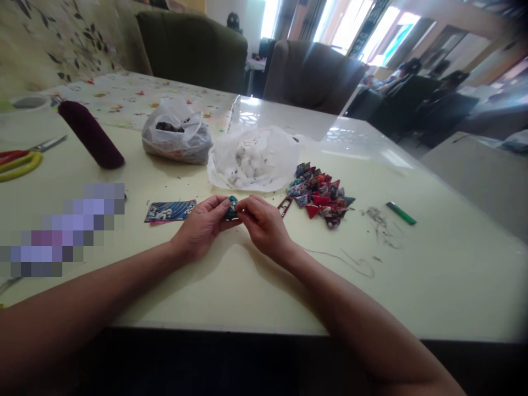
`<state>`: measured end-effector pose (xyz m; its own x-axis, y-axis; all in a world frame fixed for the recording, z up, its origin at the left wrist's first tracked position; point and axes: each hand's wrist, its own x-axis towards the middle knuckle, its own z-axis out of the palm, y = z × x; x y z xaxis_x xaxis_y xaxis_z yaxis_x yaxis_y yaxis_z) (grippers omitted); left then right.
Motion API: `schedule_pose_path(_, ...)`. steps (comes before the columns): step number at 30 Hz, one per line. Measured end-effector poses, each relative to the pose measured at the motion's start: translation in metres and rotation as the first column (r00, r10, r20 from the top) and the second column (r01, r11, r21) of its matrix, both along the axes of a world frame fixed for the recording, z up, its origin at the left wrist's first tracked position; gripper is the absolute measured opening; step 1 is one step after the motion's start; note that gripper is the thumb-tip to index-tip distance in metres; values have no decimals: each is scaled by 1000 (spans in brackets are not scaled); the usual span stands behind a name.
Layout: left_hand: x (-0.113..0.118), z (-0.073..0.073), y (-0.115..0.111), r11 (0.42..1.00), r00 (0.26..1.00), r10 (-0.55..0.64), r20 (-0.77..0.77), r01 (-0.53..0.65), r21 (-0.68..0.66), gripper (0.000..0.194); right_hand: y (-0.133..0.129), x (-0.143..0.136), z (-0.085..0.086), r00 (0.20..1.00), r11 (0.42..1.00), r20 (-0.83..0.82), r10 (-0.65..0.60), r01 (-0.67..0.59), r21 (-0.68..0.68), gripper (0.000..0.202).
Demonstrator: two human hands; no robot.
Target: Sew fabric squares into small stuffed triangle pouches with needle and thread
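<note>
Near the middle of the table, my left hand (202, 226) pinches a small teal patterned fabric piece (232, 207) between thumb and fingers. My right hand (264, 221) is closed on the right side of the same piece. Whether it also holds a needle is too small to tell. Beside my left hand lie blue wave-patterned fabric strips (170, 211) with a pink edge beneath. A dark red tool (284, 207) lies just behind my right hand. Several small stuffed fabric pieces (322, 192) are heaped to the right. A loose thread (355, 264) trails right of my right wrist.
Behind my hands are a white bag with white stuffing (256, 159) and a clear plastic bag (177, 135). Scissors (25, 159) and a maroon cylinder (91, 135) lie left. A green-handled item (401, 213) and thread scraps (381, 223) lie right. Chairs stand behind the table.
</note>
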<state>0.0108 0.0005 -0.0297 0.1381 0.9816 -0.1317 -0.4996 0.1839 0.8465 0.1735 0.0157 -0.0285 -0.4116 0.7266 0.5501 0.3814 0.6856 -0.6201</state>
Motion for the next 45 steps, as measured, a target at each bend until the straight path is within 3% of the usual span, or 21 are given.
schedule_pose_path(5,-7,2,3,996,995,8,-101,1,86,28,6,10,11,996,994,-2,85,-85,-65,11)
schedule_pose_path(10,-15,5,9,962,968,77,-240,-8,274,30,14,24,22,986,961,-37,162,-166,-219,6)
schedule_pose_path(16,-22,6,13,874,883,145,-447,97,476,18,18,34,27,963,909,-93,253,-270,-319,5)
schedule_pose_path(21,-24,8,15,765,840,205,-503,183,618,13,18,35,30,943,882,-98,318,-332,-335,5)
schedule_pose_path(26,-23,9,14,725,815,207,-541,243,644,12,18,35,31,935,875,-97,342,-354,-330,6)
schedule_pose_path(39,-26,9,16,708,777,185,-602,320,630,14,20,36,28,931,838,-163,325,-364,-407,2)
schedule_pose_path(45,-28,6,18,663,746,186,-640,385,642,14,21,35,29,929,821,-199,310,-368,-436,4)
